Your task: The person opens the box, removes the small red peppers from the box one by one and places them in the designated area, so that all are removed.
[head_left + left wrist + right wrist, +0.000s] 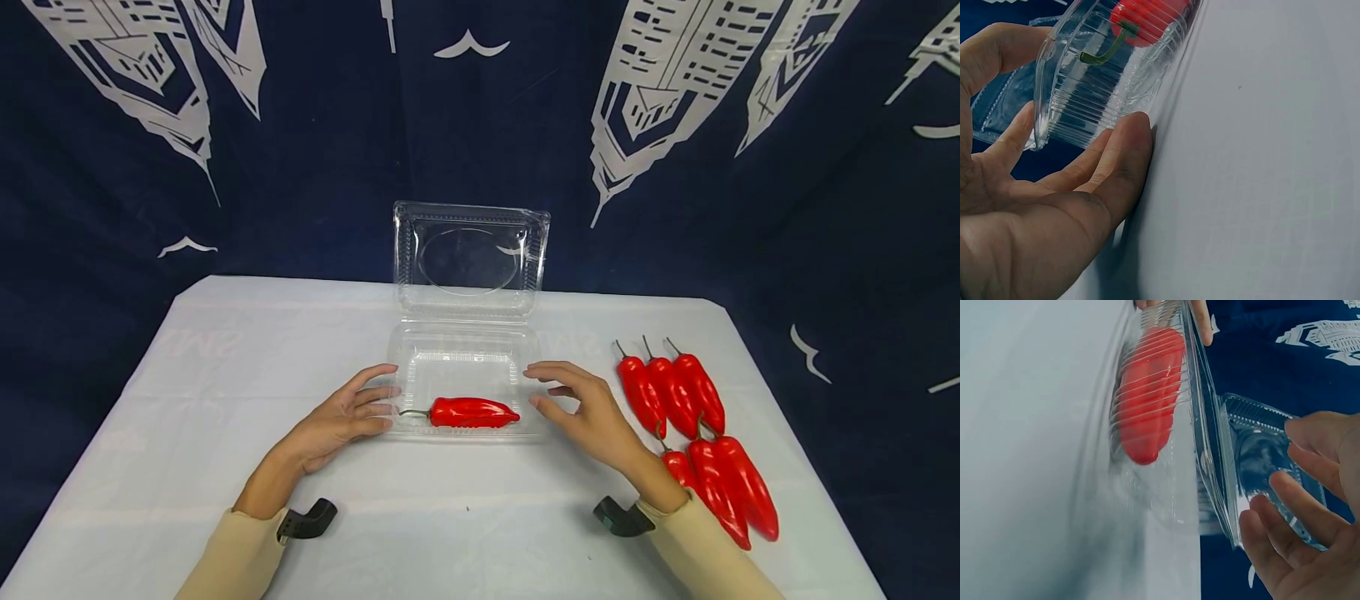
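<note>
A clear plastic clamshell container (465,375) stands on the table with its lid (468,262) raised at the back. One red pepper (472,412) lies sideways along the front of the base, its green stem (1107,53) pointing left. My left hand (337,425) is at the container's left side, fingertips right at the wall and fingers spread. On the other side my right hand (588,408) hovers beside the right rim, fingers loosely bent, with nothing in it. In the right wrist view, these fingers (1304,506) overlap the lid.
Several more red peppers (671,387) lie in two rows on the right of the white table (187,367), the front ones (742,487) partly behind the right forearm. A dark blue cloth (322,150) with white prints hangs behind the table.
</note>
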The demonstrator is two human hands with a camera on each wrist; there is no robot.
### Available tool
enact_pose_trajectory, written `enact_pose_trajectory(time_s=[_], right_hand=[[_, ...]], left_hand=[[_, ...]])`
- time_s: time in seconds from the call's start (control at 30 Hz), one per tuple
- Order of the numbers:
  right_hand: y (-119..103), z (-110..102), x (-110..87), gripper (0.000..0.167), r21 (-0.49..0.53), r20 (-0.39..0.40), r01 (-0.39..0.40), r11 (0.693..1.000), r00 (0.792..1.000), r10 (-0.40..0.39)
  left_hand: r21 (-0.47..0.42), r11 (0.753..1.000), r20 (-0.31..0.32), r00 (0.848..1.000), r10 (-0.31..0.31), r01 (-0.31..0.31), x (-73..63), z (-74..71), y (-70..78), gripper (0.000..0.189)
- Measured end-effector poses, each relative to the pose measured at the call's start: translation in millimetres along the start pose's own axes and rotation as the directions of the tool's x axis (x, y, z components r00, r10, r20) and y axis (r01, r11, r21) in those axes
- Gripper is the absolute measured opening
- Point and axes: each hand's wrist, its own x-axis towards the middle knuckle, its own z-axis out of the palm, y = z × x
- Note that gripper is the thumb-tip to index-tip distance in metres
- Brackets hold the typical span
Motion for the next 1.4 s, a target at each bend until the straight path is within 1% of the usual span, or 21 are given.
enact_pose_trajectory(time_s=[0.07,0.17,0.27,0.4,0.5,0.7,0.9,1.03,1.1,1.27,1.4], right_hand=[[0,5,7.2,0.038,0.047,0.038,-0.006,0.999,0.999,0.004],[-1,13,17.1,0.039,0.080,0.089,-0.014,0.997,0.996,0.007],[-3,20,26.5,0.039,0.107,0.141,-0.007,0.994,0.990,-0.008],[-5,29,37.5,0.037,0.143,0.211,-0.001,0.990,0.977,-0.030],[-5,34,43.8,0.036,0.148,0.264,-0.004,0.989,0.964,-0.036],[-4,44,49.5,0.033,0.107,0.371,0.022,0.994,0.927,-0.060],[-4,51,51.8,0.030,0.040,0.434,0.068,0.997,0.897,-0.078],[-4,53,52.3,0.026,0.039,0.474,0.087,0.995,0.875,-0.095],[-5,55,52.3,0.024,0.050,0.488,0.078,0.996,0.868,-0.093],[-5,57,52.9,0.023,0.033,0.500,0.060,0.998,0.864,-0.068],[-3,58,54.2,0.025,0.007,0.531,0.064,0.998,0.846,-0.058]], left_hand=[[0.000,1.000,0.002,1.000,0.000,0.000,0.3,0.1,-0.1,0.083],[-0.003,1.000,0.006,1.000,0.001,-0.001,0.6,0.2,-0.2,0.082],[-0.001,1.000,0.007,1.000,0.005,-0.005,0.7,-0.1,-0.6,0.083],[-0.001,1.000,0.004,1.000,0.009,-0.009,0.7,-0.2,-1.2,0.083],[-0.006,1.000,0.004,1.000,0.008,-0.008,0.8,0.3,-0.8,0.083],[-0.007,1.000,0.000,1.000,0.005,-0.005,1.0,1.1,0.6,0.084],[0.002,1.000,-0.005,1.000,0.001,-0.001,-0.5,1.2,1.5,0.084],[0.010,1.000,-0.003,1.000,0.002,-0.002,-0.6,1.5,2.4,0.084],[0.011,1.000,-0.003,1.000,0.005,-0.005,-0.9,1.7,2.4,0.084],[0.012,1.000,-0.001,1.000,0.011,-0.011,-1.0,2.0,2.5,0.083],[0.017,1.000,-0.003,1.000,0.009,-0.009,-1.5,1.6,2.4,0.083]])
